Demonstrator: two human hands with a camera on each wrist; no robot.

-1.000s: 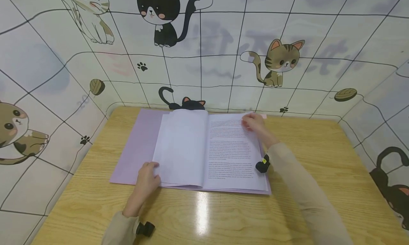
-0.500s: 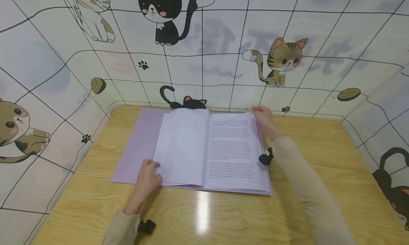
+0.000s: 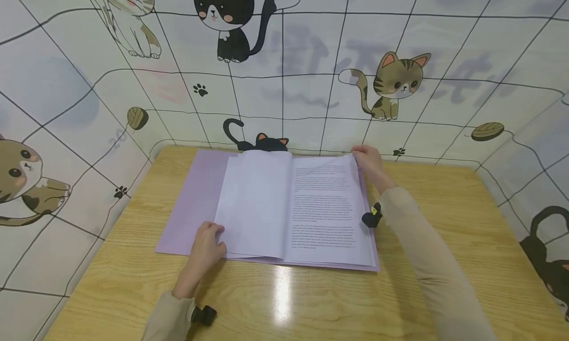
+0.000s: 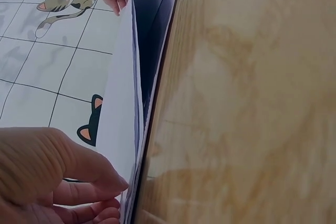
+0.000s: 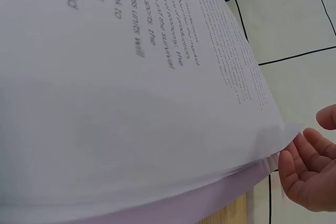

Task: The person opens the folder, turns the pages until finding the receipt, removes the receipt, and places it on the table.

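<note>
A lilac folder [image 3: 188, 207] lies spread on the table with white sheets inside. Its left side shows a blank page [image 3: 253, 207]; on the right is a printed page [image 3: 323, 207]. My left hand [image 3: 206, 244] pinches the lower left edge of the turned sheets between thumb and fingers, as the left wrist view shows. At the upper right corner, my right hand [image 3: 369, 160] touches the printed page. In the right wrist view, the slightly raised page corner [image 5: 291, 129] meets the fingertips of that hand [image 5: 312, 174], while the thumb stands apart.
The wooden table [image 3: 444, 222] extends on both sides of the folder and in front of it. Right behind it rises a white wall [image 3: 306, 99] with cat drawings. A small black camera [image 3: 372, 216] sits at the right wrist, another [image 3: 204, 315] at the left.
My right hand has moved right and slightly away, from over the printed page to its upper right corner, which now lifts a little. My left hand stays at the lower left edge.
</note>
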